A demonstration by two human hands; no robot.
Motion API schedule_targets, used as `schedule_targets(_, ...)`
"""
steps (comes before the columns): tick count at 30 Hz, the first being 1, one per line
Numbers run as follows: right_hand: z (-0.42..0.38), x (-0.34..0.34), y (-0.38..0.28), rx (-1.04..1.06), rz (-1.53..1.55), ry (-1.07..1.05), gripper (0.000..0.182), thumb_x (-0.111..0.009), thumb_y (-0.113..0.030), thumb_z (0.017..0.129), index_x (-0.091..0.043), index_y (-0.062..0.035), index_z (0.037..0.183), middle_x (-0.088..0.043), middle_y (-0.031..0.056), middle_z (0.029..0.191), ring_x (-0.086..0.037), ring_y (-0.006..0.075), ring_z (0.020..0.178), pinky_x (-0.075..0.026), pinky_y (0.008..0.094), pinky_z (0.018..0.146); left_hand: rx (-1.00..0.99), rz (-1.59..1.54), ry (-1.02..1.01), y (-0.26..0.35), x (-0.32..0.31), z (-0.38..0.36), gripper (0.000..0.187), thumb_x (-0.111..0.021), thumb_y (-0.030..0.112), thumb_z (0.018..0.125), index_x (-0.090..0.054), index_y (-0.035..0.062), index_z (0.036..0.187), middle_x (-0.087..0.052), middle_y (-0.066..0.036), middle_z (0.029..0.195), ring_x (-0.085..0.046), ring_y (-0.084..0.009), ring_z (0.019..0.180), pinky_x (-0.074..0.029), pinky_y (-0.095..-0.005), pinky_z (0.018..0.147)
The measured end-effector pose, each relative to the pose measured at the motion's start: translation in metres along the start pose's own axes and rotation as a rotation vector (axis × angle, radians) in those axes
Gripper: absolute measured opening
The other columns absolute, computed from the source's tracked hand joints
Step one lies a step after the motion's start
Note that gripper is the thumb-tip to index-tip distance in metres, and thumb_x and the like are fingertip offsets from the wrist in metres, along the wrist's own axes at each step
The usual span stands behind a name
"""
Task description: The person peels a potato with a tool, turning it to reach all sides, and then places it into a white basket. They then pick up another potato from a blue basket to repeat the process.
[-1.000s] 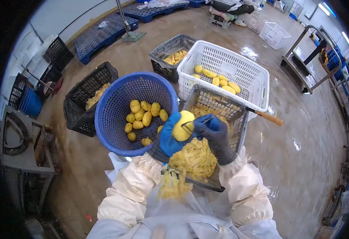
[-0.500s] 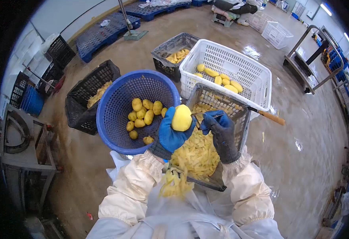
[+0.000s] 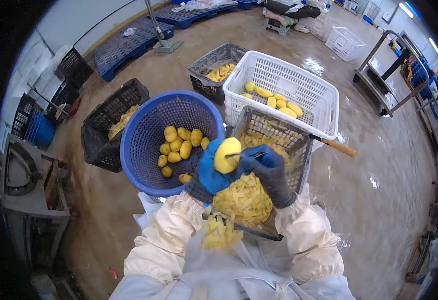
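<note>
My left hand [image 3: 210, 172], in a blue and grey glove, is wrapped round a peeled yellow potato [image 3: 226, 159]. My right hand [image 3: 271, 172], gloved alike, grips a peeler [image 3: 233, 155]; its thin metal end touches the potato's right side. Both hands are above a black crate [image 3: 305, 167] holding a heap of potato peelings [image 3: 246, 200]. To the left stands a round blue basket [image 3: 129, 160] with several unpeeled potatoes [image 3: 185, 149] in it. Behind the black crate, a white crate [image 3: 291, 67] holds several peeled potatoes [image 3: 280, 103].
A wooden-handled tool [image 3: 341, 148] lies across the black crate's right rim. More black crates [image 3: 91, 142] stand left and behind. Peelings [image 3: 220, 232] hang on my apron. A metal stand [image 3: 34, 200] is at left, a trolley [image 3: 379, 90] at far right, on a wet floor.
My right hand has moved left, bringing the peeler onto the potato. The potato has turned slightly in my left hand and sits a little lower.
</note>
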State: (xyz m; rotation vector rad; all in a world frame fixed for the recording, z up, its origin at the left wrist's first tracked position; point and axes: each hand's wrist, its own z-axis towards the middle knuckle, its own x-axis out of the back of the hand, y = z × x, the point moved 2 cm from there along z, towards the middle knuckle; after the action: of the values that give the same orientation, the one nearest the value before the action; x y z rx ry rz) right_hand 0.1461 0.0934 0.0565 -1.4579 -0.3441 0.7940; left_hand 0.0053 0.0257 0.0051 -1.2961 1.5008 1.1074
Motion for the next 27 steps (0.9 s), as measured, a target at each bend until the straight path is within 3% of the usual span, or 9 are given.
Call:
schedule_targets(4, 0.024, 0.056, 0.007, 0.046, -0.041, 0.337, 0.015, -0.058, -0.016, 0.089, -0.058, -0.0002, 0.089, -0.058, 0.0069, 0.069, -0.057, 0.0146, 0.057, -0.046, 0.0250, 0.053, -0.006, 0.475, -0.012, -0.006, -0.012, -0.009, 0.054, -0.054, 0.044, 0.088, -0.046, 0.0075, 0.126, -0.059, -0.014, 0.109, -0.062, -0.0275, 0.089, -0.053, -0.0414, 0.077)
schedule_targets(6, 0.026, 0.072, 0.002, 0.035, 0.129, 0.377, 0.016, -0.057, -0.018, 0.090, -0.057, -0.0016, 0.088, -0.056, 0.0060, 0.066, -0.056, 0.0153, 0.055, -0.046, 0.0253, 0.052, 0.087, 0.438, -0.216, -0.010, -0.031, -0.014, 0.058, -0.056, 0.043, 0.088, -0.044, 0.0035, 0.128, -0.060, -0.014, 0.106, -0.062, -0.0260, 0.089, -0.053, -0.0378, 0.075)
schedule_targets(10, 0.002, 0.033, -0.022, -0.234, 0.035, 0.026, 0.017, -0.060, -0.019, 0.087, -0.059, -0.0022, 0.090, -0.058, 0.0054, 0.066, -0.055, 0.0129, 0.055, -0.045, 0.0239, 0.050, -0.183, 0.837, -0.262, -0.018, -0.049, -0.017, 0.067, -0.063, 0.034, 0.085, -0.035, 0.0016, 0.137, -0.054, -0.011, 0.118, -0.056, -0.0197, 0.104, -0.048, -0.0326, 0.088)
schedule_targets(14, 0.013, 0.094, 0.000, -0.136, 0.079, 0.362, 0.017, -0.057, -0.018, 0.089, -0.059, -0.0012, 0.092, -0.058, 0.0052, 0.071, -0.055, 0.0114, 0.059, -0.044, 0.0227, 0.054, -0.149, 1.014, -0.223, -0.015, -0.056, -0.024, 0.077, -0.072, 0.026, 0.078, -0.032, 0.0018, 0.139, -0.051, -0.008, 0.120, -0.053, -0.0164, 0.107, -0.045, -0.0295, 0.091)
schedule_targets(18, -0.002, 0.057, -0.025, -0.105, 0.206, 0.260, 0.017, -0.058, -0.019, 0.089, -0.059, -0.0020, 0.089, -0.057, 0.0031, 0.067, -0.054, 0.0106, 0.057, -0.043, 0.0212, 0.053, -0.273, 1.279, -0.136, -0.015, -0.046, -0.014, 0.081, -0.075, 0.023, 0.075, -0.031, 0.0016, 0.140, -0.052, -0.009, 0.120, -0.053, -0.0177, 0.106, -0.044, -0.0292, 0.091)
schedule_targets(20, -0.007, 0.043, -0.024, -0.187, 0.016, 0.060, 0.016, -0.062, -0.018, 0.087, -0.059, -0.0024, 0.089, -0.057, 0.0020, 0.065, -0.053, 0.0106, 0.054, -0.042, 0.0211, 0.051, -0.519, 1.863, -0.143, -0.016, -0.046, -0.009, 0.087, -0.078, 0.027, 0.072, -0.030, 0.0012, 0.140, -0.054, -0.009, 0.117, -0.052, -0.0186, 0.108, -0.041, -0.0316, 0.094)
schedule_targets(22, 0.002, 0.058, -0.011, -0.190, -0.055, 0.116, 0.015, -0.065, -0.015, 0.085, -0.059, -0.0021, 0.090, -0.057, 0.0021, 0.064, -0.052, 0.0107, 0.052, -0.042, 0.0218, 0.049, -0.559, 1.923, -0.174, -0.017, -0.037, -0.005, 0.087, -0.077, 0.028, 0.072, -0.031, 0.0015, 0.140, -0.055, -0.009, 0.117, -0.052, -0.0197, 0.107, -0.041, -0.0318, 0.093)
schedule_targets(24, 0.009, 0.095, -0.014, -0.084, 0.005, 0.482, 0.016, -0.065, -0.015, 0.085, -0.059, -0.0010, 0.091, -0.058, 0.0019, 0.065, -0.053, 0.0103, 0.053, -0.042, 0.0217, 0.048, -0.611, 1.978, -0.210, -0.020, -0.033, -0.002, 0.086, -0.077, 0.028, 0.072, -0.032, 0.0017, 0.140, -0.055, -0.010, 0.116, -0.053, -0.0207, 0.106, -0.041, -0.0319, 0.093)
schedule_targets(27, 0.010, 0.098, -0.018, -0.077, 0.137, 0.449, 0.017, -0.061, -0.017, 0.087, -0.059, -0.0012, 0.088, -0.057, 0.0031, 0.066, -0.053, 0.0102, 0.054, -0.042, 0.0211, 0.050, -0.531, 1.639, -0.014, -0.019, -0.020, 0.015, 0.076, -0.076, 0.030, 0.073, -0.040, 0.0020, 0.134, -0.056, -0.010, 0.112, -0.056, -0.0220, 0.102, -0.044, -0.0321, 0.090)
